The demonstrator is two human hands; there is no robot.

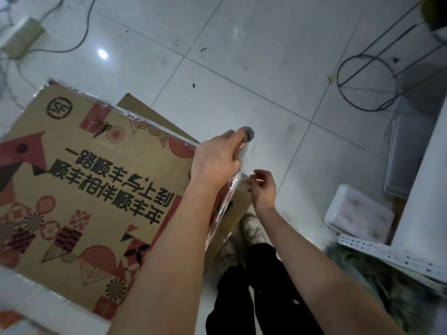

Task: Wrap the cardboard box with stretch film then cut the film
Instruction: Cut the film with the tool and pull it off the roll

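A large brown cardboard box (92, 180) with red and black print stands on the floor at the left. Clear stretch film (225, 201) runs along its top far edge and down its right corner, bunched and shiny. My left hand (217, 160) grips the film roll (248, 135) at the box's right corner; only the roll's dark end shows past my fingers. My right hand (262, 187) is just right of that corner, its fingers curled and pinching the film's edge.
White tiled floor (242, 68) spreads ahead. A black wire stand (367, 83) sits at the upper right. A white foam tray (360, 211) and a white cabinet (425, 165) are at the right. Cables and a power strip (21, 37) lie upper left. My shoes (242, 240) stand by the box.
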